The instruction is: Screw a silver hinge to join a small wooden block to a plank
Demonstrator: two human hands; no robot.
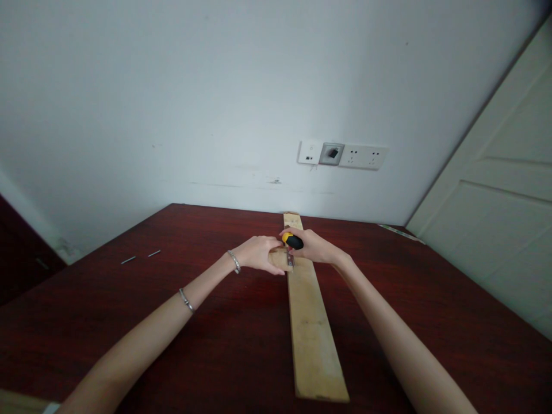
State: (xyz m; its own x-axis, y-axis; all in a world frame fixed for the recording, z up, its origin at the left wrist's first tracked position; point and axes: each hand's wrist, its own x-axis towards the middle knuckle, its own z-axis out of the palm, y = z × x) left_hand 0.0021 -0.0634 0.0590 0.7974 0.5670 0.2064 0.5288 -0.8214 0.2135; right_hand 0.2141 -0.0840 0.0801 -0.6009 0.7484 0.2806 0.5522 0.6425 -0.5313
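A long pale wooden plank lies on the dark red table, running away from me toward the wall. My right hand is closed round the yellow and black handle of a screwdriver, whose metal tip points down onto the plank. My left hand is pinched against the plank's left edge beside the tip, holding a small piece of wood there. Bracelets sit on my left wrist and forearm.
Two loose screws or nails lie on the table at the far left. A row of wall sockets and a switch is on the white wall behind. A white door stands at the right.
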